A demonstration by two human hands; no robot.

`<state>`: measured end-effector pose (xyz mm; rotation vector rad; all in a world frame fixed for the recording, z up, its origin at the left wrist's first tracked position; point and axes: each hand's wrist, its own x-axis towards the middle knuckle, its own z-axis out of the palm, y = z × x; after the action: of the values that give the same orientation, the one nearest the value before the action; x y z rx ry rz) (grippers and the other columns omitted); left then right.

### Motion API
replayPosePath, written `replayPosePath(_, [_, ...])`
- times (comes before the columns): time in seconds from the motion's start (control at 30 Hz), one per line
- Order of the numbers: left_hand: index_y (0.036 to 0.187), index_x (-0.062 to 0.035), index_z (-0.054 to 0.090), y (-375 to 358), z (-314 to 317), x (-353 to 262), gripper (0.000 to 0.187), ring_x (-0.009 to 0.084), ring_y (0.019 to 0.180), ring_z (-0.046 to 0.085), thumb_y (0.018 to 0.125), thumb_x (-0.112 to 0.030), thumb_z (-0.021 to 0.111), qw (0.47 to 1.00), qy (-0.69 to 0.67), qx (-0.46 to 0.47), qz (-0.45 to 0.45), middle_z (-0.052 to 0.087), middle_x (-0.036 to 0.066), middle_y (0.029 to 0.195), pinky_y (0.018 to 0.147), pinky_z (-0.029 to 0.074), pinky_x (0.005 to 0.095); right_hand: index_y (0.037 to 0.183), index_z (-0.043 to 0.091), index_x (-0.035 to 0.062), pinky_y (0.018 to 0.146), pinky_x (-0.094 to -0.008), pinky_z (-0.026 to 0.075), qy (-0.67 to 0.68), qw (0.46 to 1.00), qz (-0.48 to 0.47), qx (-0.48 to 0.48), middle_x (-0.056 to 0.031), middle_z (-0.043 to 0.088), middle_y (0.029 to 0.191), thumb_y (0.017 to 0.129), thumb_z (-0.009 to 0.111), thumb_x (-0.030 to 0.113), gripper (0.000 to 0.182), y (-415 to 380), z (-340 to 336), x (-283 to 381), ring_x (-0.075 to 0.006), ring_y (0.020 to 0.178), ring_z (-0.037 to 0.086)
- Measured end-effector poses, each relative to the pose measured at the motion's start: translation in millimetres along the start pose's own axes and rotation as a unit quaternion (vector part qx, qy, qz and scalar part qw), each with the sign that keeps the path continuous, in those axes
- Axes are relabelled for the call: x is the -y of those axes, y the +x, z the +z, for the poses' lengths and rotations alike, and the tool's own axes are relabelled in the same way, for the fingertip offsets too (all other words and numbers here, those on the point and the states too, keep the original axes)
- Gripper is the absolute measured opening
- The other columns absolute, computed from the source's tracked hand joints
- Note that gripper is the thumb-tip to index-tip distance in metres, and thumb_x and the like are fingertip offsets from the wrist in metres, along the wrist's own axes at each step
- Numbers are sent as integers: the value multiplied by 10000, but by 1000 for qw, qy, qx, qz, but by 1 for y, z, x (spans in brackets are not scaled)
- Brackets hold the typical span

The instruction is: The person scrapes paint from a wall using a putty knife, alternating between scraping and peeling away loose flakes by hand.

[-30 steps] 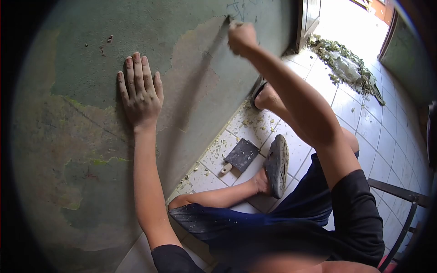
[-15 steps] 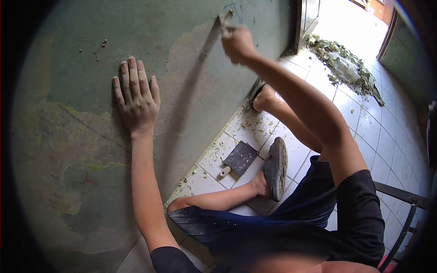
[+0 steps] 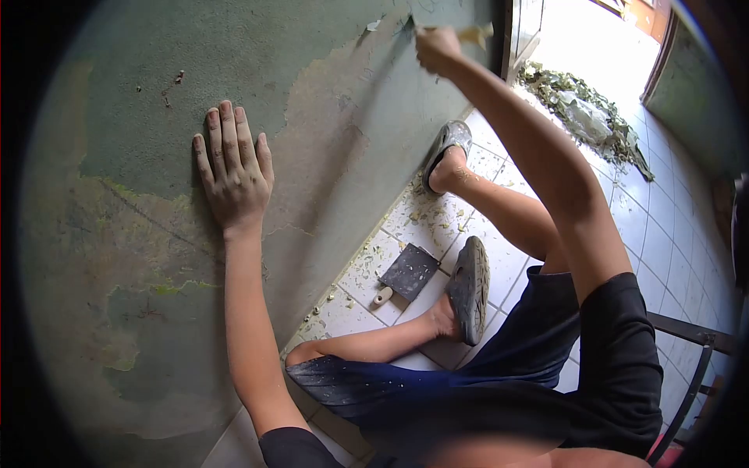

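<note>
My left hand (image 3: pixel 237 168) lies flat on the green painted wall (image 3: pixel 148 257), fingers stretched out and holding nothing. Higher up the wall, my right hand (image 3: pixel 438 51) is closed around a scraper (image 3: pixel 476 33). Its pale handle sticks out on the right, blurred by motion; the blade end is at the wall and mostly hidden by my fist. A loose pale paint flake (image 3: pixel 373 26) hangs to the left of that hand. Between my two hands is a bare, stripped patch (image 3: pixel 320 117) with ragged paint edges.
On the tiled floor lies a dark square plate with a pale handle (image 3: pixel 410 271), among scattered paint chips. My sandalled feet (image 3: pixel 470 290) are beside it. A heap of leaf-like debris with clear plastic (image 3: pixel 589 117) lies by the doorway. A dark metal frame (image 3: pixel 690 331) stands at right.
My right hand has moved right along the wall with the scraper, whose handle now points right. A pale flake shows where the hand was. My left hand stays in place.
</note>
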<state>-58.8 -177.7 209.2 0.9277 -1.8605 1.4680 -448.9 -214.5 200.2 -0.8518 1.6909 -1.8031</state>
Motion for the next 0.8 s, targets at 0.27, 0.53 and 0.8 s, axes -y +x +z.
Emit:
replayPosePath(0.27, [1556,-137,472,2,-1,1,524,208,1525,399,1099,-392,485,1000,8,2,6,458,26,1621,1267,313,450,1544,510,92,620,-418,519,-81,981,-139,104,-216,716,806,1019,551,202,538,-105,18,-48,-324,636,672])
replayPosePath(0.53, [1562,-127,466,0,1,1,534,211,1526,399,1099,-393,481,1000,-4,6,3,453,36,1628,1267,309,451,1480,557,113,831,-503,526,-182,952,-245,9,-305,708,941,1030,551,270,477,-95,10,-53,-489,914,689])
replayPosePath(0.8, [1566,-127,454,0,4,2,537,209,1534,382,1097,-386,470,1000,-9,-3,1,433,43,1638,1276,296,457,1331,715,126,692,-418,585,-157,897,-407,-70,-280,708,795,1032,543,228,359,-20,14,-56,-336,658,739])
